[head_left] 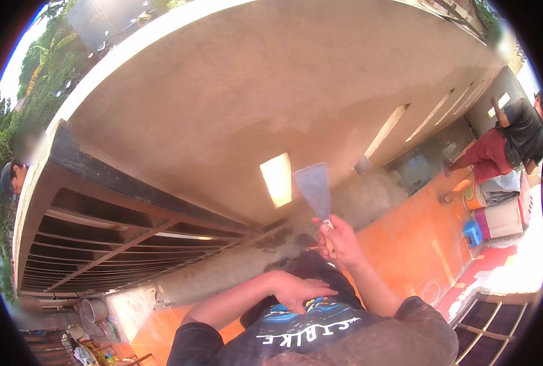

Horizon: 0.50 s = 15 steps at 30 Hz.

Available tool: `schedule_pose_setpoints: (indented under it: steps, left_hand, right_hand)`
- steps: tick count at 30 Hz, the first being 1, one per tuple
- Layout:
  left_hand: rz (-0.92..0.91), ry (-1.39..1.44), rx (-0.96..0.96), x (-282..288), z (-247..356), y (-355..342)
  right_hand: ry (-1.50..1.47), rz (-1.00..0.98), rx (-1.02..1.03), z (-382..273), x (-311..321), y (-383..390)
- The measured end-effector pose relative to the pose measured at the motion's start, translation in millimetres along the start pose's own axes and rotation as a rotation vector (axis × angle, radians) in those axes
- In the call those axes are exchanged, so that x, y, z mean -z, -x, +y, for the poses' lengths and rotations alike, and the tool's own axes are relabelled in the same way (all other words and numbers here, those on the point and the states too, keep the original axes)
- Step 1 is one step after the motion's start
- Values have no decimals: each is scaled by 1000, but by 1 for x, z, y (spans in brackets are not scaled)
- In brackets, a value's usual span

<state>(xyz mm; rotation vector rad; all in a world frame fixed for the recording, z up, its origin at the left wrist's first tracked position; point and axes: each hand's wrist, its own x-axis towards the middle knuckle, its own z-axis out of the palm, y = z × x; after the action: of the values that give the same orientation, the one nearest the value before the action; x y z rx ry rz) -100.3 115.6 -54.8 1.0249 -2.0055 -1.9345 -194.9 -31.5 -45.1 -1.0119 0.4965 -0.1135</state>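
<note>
My right hand (338, 244) grips the handle of a wide-bladed putty knife (314, 189), its grey metal blade held upright in front of the plastered wall (180, 110). My left hand (299, 294) rests against my dark printed shirt at the middle, below and left of the knife, its fingers spread and holding no tool. A bright rectangular opening (274, 180) in the wall shows just left of the blade.
A dark slatted railing (131, 201) runs along the left. Orange tiled floor (405, 241) lies below. A co-worker (521, 131) in red shorts stands at right beside buckets and a blue stool (471, 233); another person's head (16, 177) shows at far left. A window grille (494, 332) sits lower right.
</note>
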Motion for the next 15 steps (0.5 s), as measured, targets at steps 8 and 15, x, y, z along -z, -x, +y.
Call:
schedule_pose_setpoints:
  steps: [8, 15]
  left_hand:
    - [73, -50, 26, 15, 1, -11]
    - [489, 313, -105, 60, -5, -17]
  right_hand:
    - [-74, -119, 141, -26, 10, -36]
    - [32, -305, 233, -62, 31, -69]
